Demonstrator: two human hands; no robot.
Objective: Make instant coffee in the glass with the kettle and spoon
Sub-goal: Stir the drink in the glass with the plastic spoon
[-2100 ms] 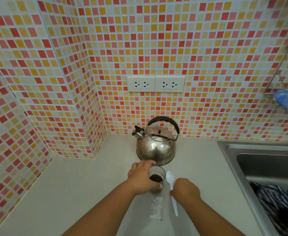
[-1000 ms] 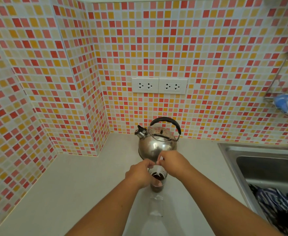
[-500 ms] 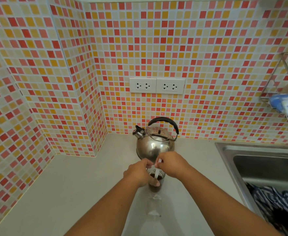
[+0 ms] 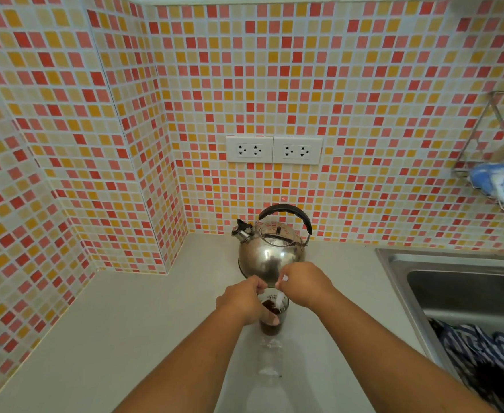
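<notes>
A small clear glass point(image 4: 274, 321) with dark brown coffee in it stands on the pale counter, just in front of the steel kettle point(image 4: 271, 248) with its black handle. My left hand point(image 4: 242, 302) wraps around the glass from the left. My right hand point(image 4: 304, 283) sits above the rim, pinching the handle of a white plastic spoon point(image 4: 279, 299) whose bowl dips into the coffee. Most of the spoon handle is hidden by my fingers.
A clear plastic wrapper point(image 4: 270, 360) lies on the counter point(image 4: 125, 323) nearer to me than the glass. A steel sink point(image 4: 453, 281) with striped dark cloth point(image 4: 489, 353) is at the right. Tiled walls close the back and left. A wire rack point(image 4: 501, 174) holds a blue cloth.
My right hand picked the spoon up from the counter and put it into the glass. My left hand has stayed on the glass. The view has tilted slightly.
</notes>
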